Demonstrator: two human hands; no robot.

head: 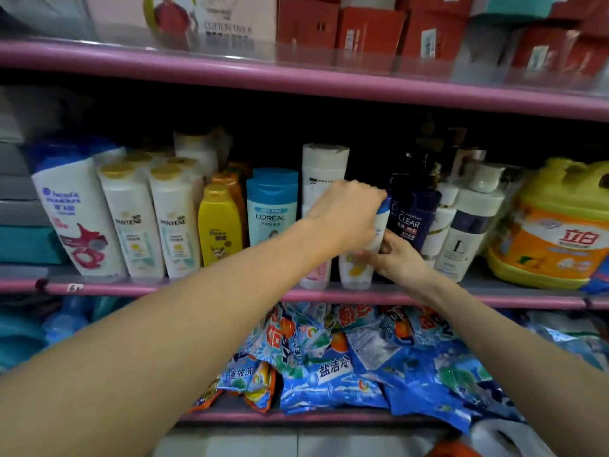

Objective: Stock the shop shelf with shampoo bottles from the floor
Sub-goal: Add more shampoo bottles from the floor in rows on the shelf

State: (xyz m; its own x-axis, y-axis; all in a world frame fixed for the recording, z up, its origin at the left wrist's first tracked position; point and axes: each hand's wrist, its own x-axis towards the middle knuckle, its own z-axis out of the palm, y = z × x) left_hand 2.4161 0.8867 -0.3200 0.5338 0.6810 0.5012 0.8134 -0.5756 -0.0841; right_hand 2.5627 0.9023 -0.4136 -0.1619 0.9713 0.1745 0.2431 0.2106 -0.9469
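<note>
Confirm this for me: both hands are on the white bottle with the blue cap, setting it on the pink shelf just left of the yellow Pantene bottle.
Not quite. In the head view the left hand and the right hand do hold the white bottle with the blue cap on the pink shelf, but its neighbour on the right is the dark blue Clear bottle. No yellow Pantene bottle is there.

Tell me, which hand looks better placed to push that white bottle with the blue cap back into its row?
Probably the left hand: it grips the white bottle up by its blue cap. The right hand only steadies its lower side, beside the dark Clear bottle.
</note>
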